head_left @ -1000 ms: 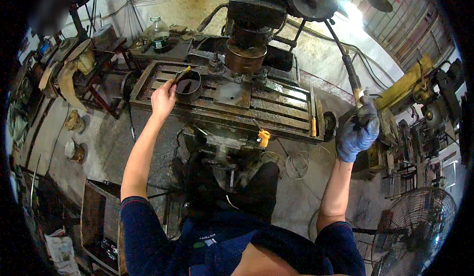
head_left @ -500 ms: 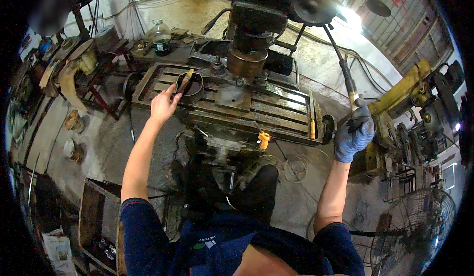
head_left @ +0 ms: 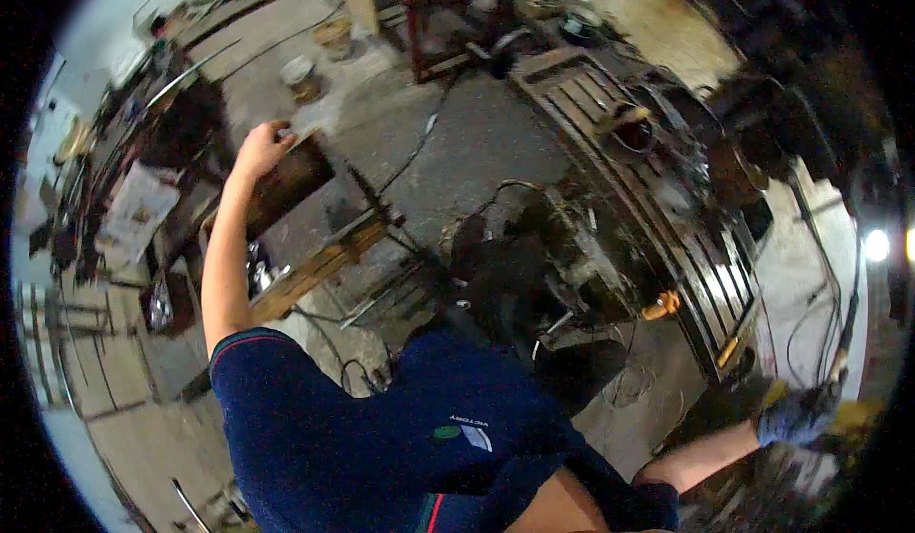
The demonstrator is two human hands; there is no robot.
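Observation:
My bare left hand (head_left: 261,150) is raised at the left, beside the upper end of a wooden box (head_left: 319,258). Its fingers are loosely curled and apart, and I see nothing in them. At the lower right, my gloved right hand (head_left: 801,413) is closed round the end of a long lever handle (head_left: 847,328). Between the arms stands a milling machine with a slotted metal table (head_left: 610,156). On that table rests a round pan (head_left: 633,137) with a brush (head_left: 621,116) laid across it. An orange tool (head_left: 660,305) sits at the table's near edge.
Two small buckets (head_left: 301,79) stand on the floor at the upper left. A yellow-handled file (head_left: 728,353) lies at the table's right end. Newspaper (head_left: 138,209) lies left of the box, and a coiled cable (head_left: 634,380) is on the floor. A lamp (head_left: 876,245) glows at far right.
The view has swung left and tilted. My left hand has left the pan and brush and moved over to the wooden box. My right hand still grips the lever handle.

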